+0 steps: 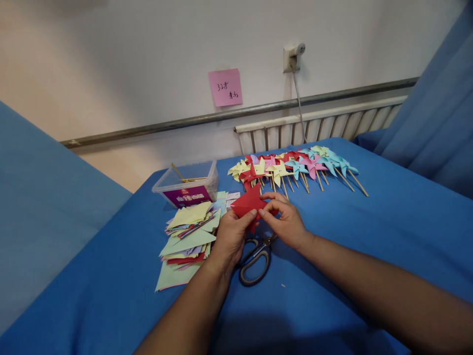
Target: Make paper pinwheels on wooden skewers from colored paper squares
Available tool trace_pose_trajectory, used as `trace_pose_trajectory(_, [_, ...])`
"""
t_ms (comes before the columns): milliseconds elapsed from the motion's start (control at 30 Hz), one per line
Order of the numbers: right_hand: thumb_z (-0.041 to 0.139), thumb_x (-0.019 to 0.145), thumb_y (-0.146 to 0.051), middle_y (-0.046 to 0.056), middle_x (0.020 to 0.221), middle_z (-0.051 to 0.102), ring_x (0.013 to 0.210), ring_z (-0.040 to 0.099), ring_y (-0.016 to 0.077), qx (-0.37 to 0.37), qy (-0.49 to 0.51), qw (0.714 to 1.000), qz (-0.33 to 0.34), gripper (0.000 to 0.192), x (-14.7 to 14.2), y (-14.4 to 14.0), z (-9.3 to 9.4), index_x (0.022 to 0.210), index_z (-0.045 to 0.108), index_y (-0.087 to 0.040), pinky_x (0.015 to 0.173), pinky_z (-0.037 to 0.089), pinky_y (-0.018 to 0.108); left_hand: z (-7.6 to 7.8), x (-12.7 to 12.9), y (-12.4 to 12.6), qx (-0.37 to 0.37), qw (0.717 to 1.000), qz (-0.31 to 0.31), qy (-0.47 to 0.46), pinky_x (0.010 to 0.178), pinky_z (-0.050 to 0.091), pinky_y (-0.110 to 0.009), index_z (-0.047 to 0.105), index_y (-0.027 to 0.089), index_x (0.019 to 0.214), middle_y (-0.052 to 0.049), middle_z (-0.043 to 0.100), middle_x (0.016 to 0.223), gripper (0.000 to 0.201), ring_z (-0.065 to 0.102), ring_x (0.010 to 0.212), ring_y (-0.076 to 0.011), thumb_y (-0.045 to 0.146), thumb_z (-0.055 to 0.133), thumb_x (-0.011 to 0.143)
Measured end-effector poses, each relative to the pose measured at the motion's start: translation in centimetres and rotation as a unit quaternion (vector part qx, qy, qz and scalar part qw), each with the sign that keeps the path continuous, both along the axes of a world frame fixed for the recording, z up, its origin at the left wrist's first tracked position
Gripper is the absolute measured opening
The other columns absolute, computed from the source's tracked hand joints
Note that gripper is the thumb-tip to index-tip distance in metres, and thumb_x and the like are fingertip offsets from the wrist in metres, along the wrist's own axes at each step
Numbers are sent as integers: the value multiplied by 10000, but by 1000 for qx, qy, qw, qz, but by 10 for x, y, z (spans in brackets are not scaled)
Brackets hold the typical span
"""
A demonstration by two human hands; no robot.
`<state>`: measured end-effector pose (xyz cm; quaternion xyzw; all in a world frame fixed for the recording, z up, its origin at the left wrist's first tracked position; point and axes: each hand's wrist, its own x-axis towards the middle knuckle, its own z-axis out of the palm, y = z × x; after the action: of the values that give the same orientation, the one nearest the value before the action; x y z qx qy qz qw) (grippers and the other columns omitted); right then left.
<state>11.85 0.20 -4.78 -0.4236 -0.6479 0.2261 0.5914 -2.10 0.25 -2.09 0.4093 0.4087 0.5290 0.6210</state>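
Observation:
A piece of red paper (248, 199), cut into pointed flaps, is held up between both hands over the blue cloth. My left hand (233, 231) grips it from the lower left, thumb on top. My right hand (283, 217) pinches its right side between thumb and fingers. Below the paper lies a pair of dark-handled scissors (255, 259), its blades partly covered by the hands. Left of my left hand are stacks of coloured paper (190, 239) in green, yellow, red and purple.
Behind the paper stacks stands a clear plastic box (186, 185) with thin sticks in it. Several finished paper pinwheels (295, 167) on sticks lie at the back. A radiator (321, 123), a metal rail (177, 122) and a plugged-in socket (291, 59) line the wall.

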Motion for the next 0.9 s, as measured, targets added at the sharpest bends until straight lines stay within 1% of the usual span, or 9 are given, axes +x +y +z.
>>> trace_pose_trajectory(367, [600, 816, -246, 76, 1036, 642, 1004, 598, 208, -10, 15, 1000, 6, 173, 0, 1, -1, 648, 600, -203, 817, 465, 349, 5, 1, -2, -15, 1000, 3, 0, 619, 476, -217, 709, 122, 914, -40, 714, 780, 331, 598, 623, -108, 217, 807, 612])
trace_pose_trajectory(467, [597, 814, -239, 75, 1027, 644, 1011, 597, 209, -12, 15, 1000, 9, 173, -1, -1, -1, 646, 602, -204, 839, 460, 360, 4, 2, -2, -13, 1000, 15, 18, 606, 464, -219, 712, 129, 889, -35, 715, 778, 317, 592, 611, -108, 229, 806, 604])
trace_pose_trajectory(533, [593, 816, -243, 78, 1028, 644, 1018, 597, 210, -14, 17, 1000, 19, 172, -1, -1, 0, 649, 604, -203, 847, 461, 363, 2, 1, -1, -6, 999, 25, 43, 573, 440, -210, 711, 128, 846, -24, 706, 732, 275, 575, 580, -102, 237, 798, 608])
trace_pose_trajectory(633, [622, 798, -279, 85, 1111, 627, 1077, 578, 224, -31, 44, 999, 11, 80, 4, 1, 2, 764, 620, -207, 891, 452, 388, 3, -3, 0, 10, 997, 26, 79, 560, 427, -209, 711, 127, 825, -13, 694, 686, 228, 561, 553, -98, 236, 769, 632])
trace_pose_trajectory(667, [640, 786, -300, 88, 1147, 618, 1100, 568, 230, -41, 62, 997, -1, 107, 7, 3, 4, 841, 620, -211, 912, 443, 405, 4, -5, 0, 9, 996, 17, 87, 570, 434, -214, 712, 125, 830, -17, 697, 691, 225, 565, 553, -103, 232, 759, 638])
trace_pose_trajectory(700, [660, 770, -324, 90, 1174, 610, 1115, 560, 235, -54, 83, 995, -13, 195, 11, 6, 5, 923, 608, -216, 929, 434, 422, 6, -7, 0, 3, 996, 1, 94, 584, 446, -224, 713, 122, 839, -26, 703, 706, 229, 576, 560, -111, 228, 751, 639])
trace_pose_trajectory(767, [685, 748, -358, 90, 1165, 622, 1106, 568, 234, -76, 117, 990, -13, 326, 20, 11, 10, 1024, 579, -220, 951, 424, 442, 10, -11, -1, -19, 992, -53, 114, 600, 466, -251, 713, 110, 848, -54, 713, 731, 251, 602, 576, -140, 225, 747, 628])
trace_pose_trajectory(833, [702, 732, -354, 78, 1093, 655, 1061, 598, 220, -97, 133, 985, 42, 352, 27, 15, 13, 1031, 575, -218, 943, 442, 431, 14, -14, -2, -28, 984, -103, 143, 605, 472, -265, 715, 101, 853, -74, 717, 747, 265, 620, 590, -161, 219, 745, 617])
trace_pose_trajectory(900, [716, 714, -335, 54, 983, 682, 966, 636, 201, -140, 122, 974, 130, 348, 32, 16, 16, 1016, 590, -217, 881, 487, 401, 16, -16, -3, -17, 975, -132, 178, 596, 467, -257, 719, 106, 841, -73, 713, 744, 245, 620, 589, -160, 206, 735, 619])
